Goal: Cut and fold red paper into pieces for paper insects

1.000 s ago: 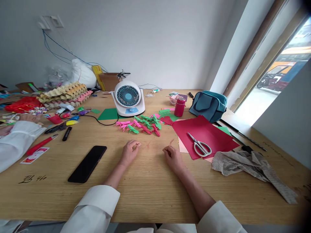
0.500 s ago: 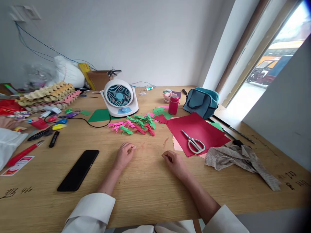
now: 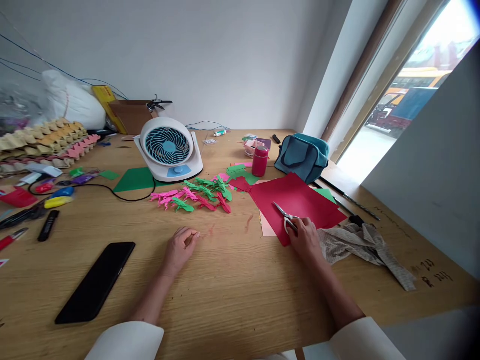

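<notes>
My right hand (image 3: 305, 240) has its fingers closed round the white handles of a pair of scissors (image 3: 282, 211). The scissors lie on a large red sheet of paper (image 3: 288, 192), blades toward the far left, and the fingers partly cover their handles. On the bare wood of the table, my left hand (image 3: 181, 250) rests loosely curled, thumb close to the forefinger, holding nothing. Beyond it sits a group of folded paper figures (image 3: 204, 192) in pink, green and red. A crumpled grey cloth (image 3: 360, 242) is just right of my right hand.
A black phone (image 3: 96, 282) lies left of my left arm. Farther back stand a white fan (image 3: 168, 150), a red flask (image 3: 260, 161) and a blue bag (image 3: 302, 157). Egg trays (image 3: 45, 145), markers and small items crowd the left side.
My right hand has moved right from the bare table onto the scissors and closed on their handles. My left hand stays curled on the table. The view has turned slightly right.
</notes>
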Tool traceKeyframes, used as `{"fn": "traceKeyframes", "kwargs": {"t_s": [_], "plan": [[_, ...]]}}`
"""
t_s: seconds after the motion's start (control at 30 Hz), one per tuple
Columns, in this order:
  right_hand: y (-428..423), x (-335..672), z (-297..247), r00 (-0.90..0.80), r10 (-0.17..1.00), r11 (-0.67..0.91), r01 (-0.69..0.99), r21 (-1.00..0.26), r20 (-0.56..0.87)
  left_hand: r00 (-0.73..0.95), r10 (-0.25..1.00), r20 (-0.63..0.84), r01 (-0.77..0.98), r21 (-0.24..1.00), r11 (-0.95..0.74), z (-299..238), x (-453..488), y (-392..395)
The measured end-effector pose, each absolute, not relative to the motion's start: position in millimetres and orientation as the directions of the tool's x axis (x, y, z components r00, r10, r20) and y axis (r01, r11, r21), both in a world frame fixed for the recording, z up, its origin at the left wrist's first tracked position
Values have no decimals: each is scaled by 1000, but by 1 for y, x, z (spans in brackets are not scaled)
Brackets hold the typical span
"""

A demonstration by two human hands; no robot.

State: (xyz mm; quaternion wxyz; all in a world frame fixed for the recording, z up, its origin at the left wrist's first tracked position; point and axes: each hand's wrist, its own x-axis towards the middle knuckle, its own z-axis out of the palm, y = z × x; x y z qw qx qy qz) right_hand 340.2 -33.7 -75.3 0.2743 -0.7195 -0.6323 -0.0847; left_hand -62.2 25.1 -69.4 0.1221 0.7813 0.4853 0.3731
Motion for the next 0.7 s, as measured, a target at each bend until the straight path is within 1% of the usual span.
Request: {"fn": "traceKeyframes", "kwargs": {"t_s": [0.1, 0.33, 0.5, 0.57, 0.6, 0.7], "plan": [[-29, 342, -78, 200, 875, -104, 967, -233, 440, 252, 858, 448, 665, 564, -489, -68, -61, 24], [-24, 345, -72, 270, 895, -208, 957, -203, 356, 273, 853, 445, 636, 582, -507, -70, -64, 26], [-25, 345, -72, 315, 886, -268, 947, -179, 341, 299, 838, 457, 617, 578, -535, -72, -58, 23], [-26, 345, -72, 343, 867, -280, 935, -216, 361, 355, 823, 444, 596, 570, -565, -68, -43, 17], [-27, 345, -72, 358, 856, -274, 926, -259, 374, 409, 802, 435, 570, 564, -597, -64, -31, 14], [-30, 347, -69, 428, 808, -227, 860, -456, 405, 606, 703, 372, 473, 542, -694, -49, 16, 5]]}}
